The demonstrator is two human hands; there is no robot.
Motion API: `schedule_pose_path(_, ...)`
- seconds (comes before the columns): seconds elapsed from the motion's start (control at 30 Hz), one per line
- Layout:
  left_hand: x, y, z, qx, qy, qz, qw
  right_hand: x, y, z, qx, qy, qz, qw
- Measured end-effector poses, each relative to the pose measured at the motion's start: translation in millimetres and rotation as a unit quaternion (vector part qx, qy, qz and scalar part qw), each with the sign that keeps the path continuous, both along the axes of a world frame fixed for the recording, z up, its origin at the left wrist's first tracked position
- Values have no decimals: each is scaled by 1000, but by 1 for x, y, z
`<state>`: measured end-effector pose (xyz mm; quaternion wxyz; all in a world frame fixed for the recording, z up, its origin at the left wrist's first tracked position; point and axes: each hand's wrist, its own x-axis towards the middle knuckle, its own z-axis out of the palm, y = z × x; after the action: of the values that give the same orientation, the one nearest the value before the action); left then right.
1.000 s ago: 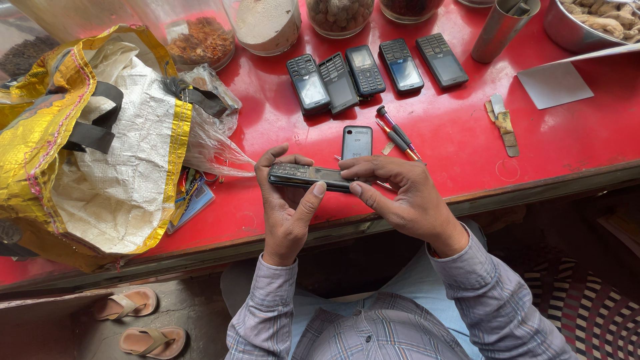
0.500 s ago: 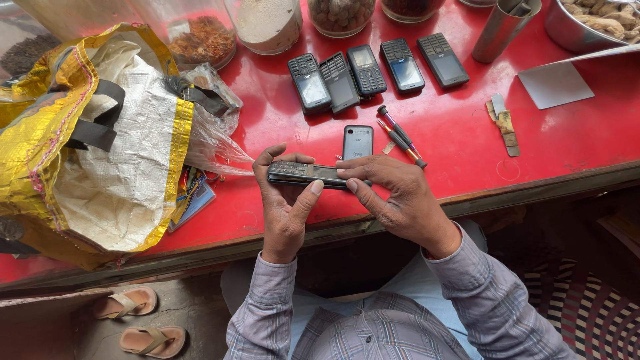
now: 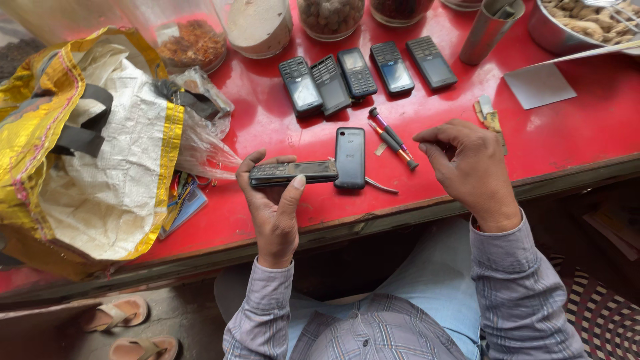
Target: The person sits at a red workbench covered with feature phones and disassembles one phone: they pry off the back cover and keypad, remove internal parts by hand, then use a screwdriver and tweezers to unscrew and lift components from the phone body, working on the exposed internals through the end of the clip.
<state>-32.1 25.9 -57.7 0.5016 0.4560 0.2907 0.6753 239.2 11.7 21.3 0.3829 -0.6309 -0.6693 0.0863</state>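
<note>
Moved since the earlier frames: right hand [image 3: 470, 170], then pinched on the phone alongside the left, now lifted off it and drawn away to the right.

- Dark keypad phone [image 3: 293, 173]: held edge-up just above the near part of the red table [image 3: 573, 137]; long axis running left to right; clamped between thumb and fingers of left hand [image 3: 275, 203], which grips it from below and is the only hand on it.
- Right hand: off to the right of the phone, well apart from it, fingers curled inward with tips pinched together; whether anything small sits between them, cannot tell.
- Second dark phone [image 3: 350, 157]: flat on the table, back up, long axis near to far, just right of the held phone's end, between the two hands.
- Two small screwdrivers [image 3: 392, 138]: lying slanted just beyond the flat phone, close to the right hand's fingertips.
- Tweezers [image 3: 380, 186]: partly under the flat phone.
- Row of five phones [image 3: 363, 70]: farther back, faces up.
- Yellow and white woven bag [image 3: 87, 153]: far left.
- Jars [image 3: 257, 27], metal cup [image 3: 487, 30], metal bowl [image 3: 567, 33]: along the far edge.
</note>
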Motion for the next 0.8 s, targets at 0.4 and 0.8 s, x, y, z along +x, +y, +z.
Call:
schedule_pose_path(0.4, 2, 0, -3, 10, 27, 39, 999, -26, -27, -23, 60, -54, 62, 995)
schedule_pose_path(0.8, 4, 0, -3, 4, 53, 52, 997, -25, -17, -10, 6, 36, 50, 998)
